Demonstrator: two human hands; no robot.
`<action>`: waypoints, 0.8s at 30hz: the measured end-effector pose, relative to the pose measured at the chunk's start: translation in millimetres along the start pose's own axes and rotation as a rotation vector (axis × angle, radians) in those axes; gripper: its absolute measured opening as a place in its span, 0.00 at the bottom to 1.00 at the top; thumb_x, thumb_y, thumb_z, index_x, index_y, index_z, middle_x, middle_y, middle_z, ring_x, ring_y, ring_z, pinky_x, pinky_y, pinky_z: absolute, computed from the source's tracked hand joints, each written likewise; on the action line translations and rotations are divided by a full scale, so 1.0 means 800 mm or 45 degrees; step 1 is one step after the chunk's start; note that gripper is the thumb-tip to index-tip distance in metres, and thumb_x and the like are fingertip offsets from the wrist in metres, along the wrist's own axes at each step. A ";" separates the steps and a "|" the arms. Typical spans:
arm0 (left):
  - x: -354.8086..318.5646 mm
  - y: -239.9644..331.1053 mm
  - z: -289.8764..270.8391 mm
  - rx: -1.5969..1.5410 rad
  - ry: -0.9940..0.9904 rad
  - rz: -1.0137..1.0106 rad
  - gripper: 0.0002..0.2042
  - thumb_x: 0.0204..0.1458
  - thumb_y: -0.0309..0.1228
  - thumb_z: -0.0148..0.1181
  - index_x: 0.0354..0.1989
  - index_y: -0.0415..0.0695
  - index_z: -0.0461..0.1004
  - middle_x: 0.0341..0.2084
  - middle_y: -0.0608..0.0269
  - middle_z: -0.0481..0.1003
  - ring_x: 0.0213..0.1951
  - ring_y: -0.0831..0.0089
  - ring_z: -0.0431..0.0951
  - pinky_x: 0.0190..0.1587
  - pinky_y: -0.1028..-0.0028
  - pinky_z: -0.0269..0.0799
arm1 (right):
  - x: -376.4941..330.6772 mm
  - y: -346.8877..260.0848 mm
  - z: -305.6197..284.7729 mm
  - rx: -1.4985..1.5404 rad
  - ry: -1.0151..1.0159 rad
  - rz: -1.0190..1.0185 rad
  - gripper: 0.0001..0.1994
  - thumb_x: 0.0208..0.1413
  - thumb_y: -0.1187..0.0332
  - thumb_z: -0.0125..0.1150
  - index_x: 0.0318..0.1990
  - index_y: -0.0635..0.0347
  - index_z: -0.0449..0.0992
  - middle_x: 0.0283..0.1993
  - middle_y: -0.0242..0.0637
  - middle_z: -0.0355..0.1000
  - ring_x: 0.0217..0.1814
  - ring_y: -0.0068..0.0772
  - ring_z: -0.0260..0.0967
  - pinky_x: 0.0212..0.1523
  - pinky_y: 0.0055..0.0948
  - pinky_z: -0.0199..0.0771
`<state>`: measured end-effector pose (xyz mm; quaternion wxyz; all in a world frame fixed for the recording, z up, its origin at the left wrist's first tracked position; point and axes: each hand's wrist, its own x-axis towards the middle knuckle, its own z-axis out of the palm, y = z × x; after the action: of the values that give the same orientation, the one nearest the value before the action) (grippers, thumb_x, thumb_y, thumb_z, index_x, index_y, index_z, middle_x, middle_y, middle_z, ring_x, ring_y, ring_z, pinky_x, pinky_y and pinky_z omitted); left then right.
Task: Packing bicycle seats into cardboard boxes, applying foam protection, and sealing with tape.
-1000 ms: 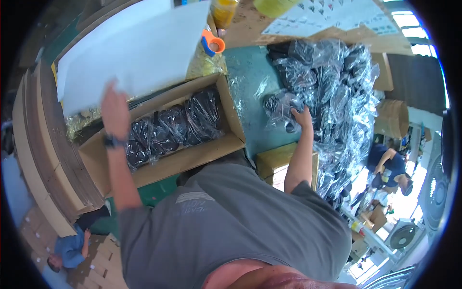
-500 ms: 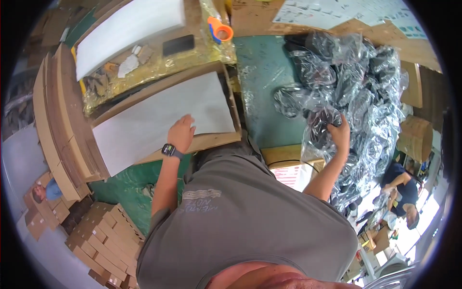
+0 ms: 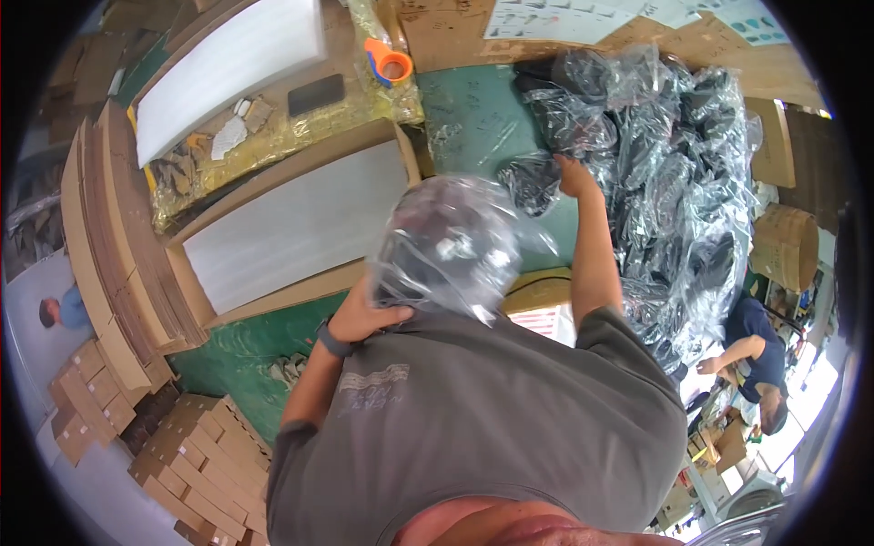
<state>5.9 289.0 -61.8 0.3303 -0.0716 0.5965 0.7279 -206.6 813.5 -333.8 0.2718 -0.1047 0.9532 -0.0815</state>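
Note:
My left hand (image 3: pixel 362 314) is closed on a dark, rounded item in a clear plastic bag (image 3: pixel 446 241). This bag is smeared by motion and hangs in front of my shirt, over the right end of the long open cardboard box (image 3: pixel 264 310). A white sheet (image 3: pixel 296 223) lies inside the box. My right hand (image 3: pixel 580 179) reaches to the green table, its fingers closed at the edge of another bagged dark item (image 3: pixel 528 187). That one lies at the left side of a big pile of similar bagged items (image 3: pixel 651 182).
Past the box, yellow-wrapped packing holds a black phone-like slab (image 3: pixel 316 95), an orange-and-blue tape dispenser (image 3: pixel 391 65) and a white foam sheet (image 3: pixel 228 73). Folded cardboard (image 3: pixel 123 227) stands on the left, near stacked cartons (image 3: pixel 196 464). Another person (image 3: pixel 760 359) works at the far right.
A bagged item has come from the pile to my left hand, which has drawn back from the box toward me. My right hand has moved up and left to another bag.

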 end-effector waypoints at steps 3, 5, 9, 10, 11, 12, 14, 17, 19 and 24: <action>-0.085 -0.034 -0.031 -0.572 0.175 -0.084 0.45 0.50 0.34 0.75 0.74 0.34 0.56 0.58 0.53 0.75 0.54 0.64 0.80 0.55 0.68 0.77 | -0.014 -0.099 0.043 -0.380 0.111 0.234 0.40 0.61 0.75 0.56 0.79 0.39 0.51 0.79 0.61 0.51 0.78 0.67 0.56 0.66 0.56 0.74; -0.126 -0.065 -0.037 -0.724 0.351 -0.038 0.44 0.47 0.40 0.75 0.71 0.34 0.61 0.54 0.50 0.77 0.41 0.68 0.81 0.41 0.72 0.78 | -0.031 -0.107 0.051 -0.380 0.295 0.019 0.33 0.61 0.71 0.59 0.74 0.44 0.61 0.76 0.52 0.58 0.72 0.57 0.63 0.65 0.50 0.72; -0.187 -0.113 -0.069 -1.147 0.362 0.153 0.45 0.49 0.45 0.74 0.71 0.34 0.61 0.55 0.48 0.77 0.37 0.68 0.79 0.31 0.76 0.74 | -0.071 -0.170 0.058 -0.206 0.325 -0.085 0.53 0.29 0.58 0.86 0.69 0.54 0.65 0.65 0.49 0.69 0.66 0.56 0.67 0.66 0.49 0.68; -0.191 -0.108 -0.083 -1.122 0.370 0.191 0.45 0.50 0.45 0.74 0.72 0.34 0.59 0.52 0.48 0.77 0.39 0.68 0.80 0.32 0.73 0.75 | -0.064 -0.170 0.090 -0.046 0.324 0.053 0.52 0.31 0.59 0.85 0.69 0.55 0.65 0.63 0.51 0.73 0.64 0.58 0.69 0.65 0.49 0.69; -0.186 -0.092 -0.095 -1.061 0.395 0.184 0.40 0.51 0.44 0.73 0.68 0.34 0.64 0.46 0.50 0.79 0.37 0.68 0.79 0.33 0.72 0.74 | -0.062 -0.204 0.095 0.091 0.349 0.315 0.50 0.33 0.59 0.84 0.69 0.57 0.65 0.59 0.52 0.75 0.62 0.61 0.72 0.64 0.49 0.72; -0.193 -0.077 -0.102 -1.005 0.465 0.190 0.35 0.52 0.43 0.72 0.64 0.33 0.69 0.40 0.52 0.80 0.35 0.67 0.79 0.33 0.72 0.74 | -0.060 -0.247 0.098 0.229 0.347 0.533 0.49 0.35 0.59 0.83 0.68 0.60 0.64 0.56 0.54 0.78 0.60 0.63 0.74 0.62 0.50 0.74; -0.197 -0.079 -0.175 -0.755 0.547 0.045 0.26 0.54 0.35 0.72 0.59 0.35 0.74 0.38 0.56 0.81 0.37 0.68 0.80 0.39 0.69 0.77 | -0.062 -0.230 0.127 0.199 0.229 0.634 0.44 0.44 0.53 0.79 0.69 0.60 0.68 0.55 0.52 0.80 0.57 0.55 0.78 0.60 0.49 0.76; -0.240 -0.080 -0.299 0.235 0.970 0.157 0.22 0.53 0.36 0.70 0.55 0.40 0.78 0.33 0.61 0.81 0.38 0.68 0.81 0.43 0.66 0.77 | -0.066 -0.197 0.104 1.677 -0.008 0.545 0.20 0.58 0.52 0.72 0.50 0.56 0.84 0.41 0.28 0.79 0.39 0.28 0.75 0.40 0.32 0.75; -0.305 -0.121 -0.416 0.907 1.126 -0.051 0.20 0.49 0.33 0.72 0.52 0.46 0.79 0.34 0.57 0.84 0.41 0.60 0.85 0.43 0.61 0.78 | -0.088 -0.258 0.016 1.820 0.045 0.730 0.18 0.59 0.56 0.71 0.51 0.56 0.82 0.39 0.27 0.79 0.35 0.26 0.74 0.38 0.30 0.75; -0.311 -0.154 -0.640 2.361 0.716 -0.654 0.06 0.58 0.32 0.60 0.40 0.55 0.82 0.39 0.61 0.84 0.46 0.62 0.84 0.51 0.55 0.73 | -0.213 -0.388 -0.128 1.648 0.465 0.273 0.30 0.55 0.63 0.70 0.63 0.70 0.74 0.56 0.40 0.77 0.56 0.37 0.75 0.61 0.37 0.74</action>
<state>119.8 -269.6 -181.2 0.2498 -0.0821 0.9512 -0.1614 -72.1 565.8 -96.6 0.1208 0.1895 0.7480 -0.6244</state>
